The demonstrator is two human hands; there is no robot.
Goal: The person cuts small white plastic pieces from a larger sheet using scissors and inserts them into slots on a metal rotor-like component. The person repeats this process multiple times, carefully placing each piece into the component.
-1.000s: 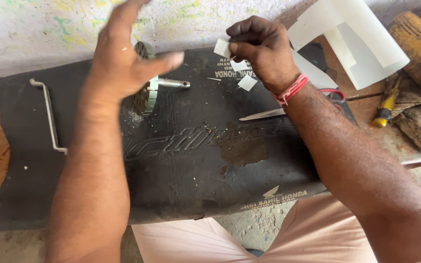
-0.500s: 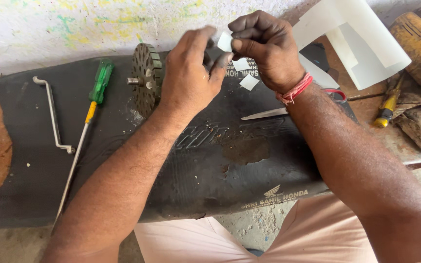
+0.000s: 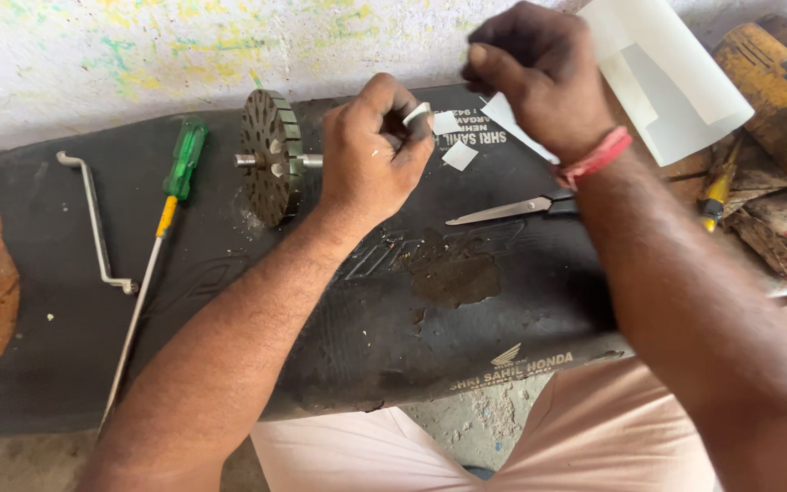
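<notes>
Head view. I take the slotted metal disc on its short shaft as the landmark.

Half a second ago both hands met just right of the disc, working together on one small white piece. Now they are apart. My left hand stays just right of the disc, its fingers curled in and pressed together, and the small white paper piece sits at their tips, bent around one of them. My right hand has lifted up and away, further right of the disc. Its fingers are bunched tightly, but I cannot tell if they pinch anything. I judge that the piece has passed to the left hand alone.

The count:
- One disc, standing on edge on the black rubber mat that covers the worktop.
- One green-handled screwdriver, just left of the disc.
- One bent metal rod, further left.
- One pair of scissors, right of the disc and nearer to me.
- Two loose paper scraps on the mat beside the left hand, and one longer white strip partly hidden under the right hand.
- One large white sheet, far right of the disc.
</notes>
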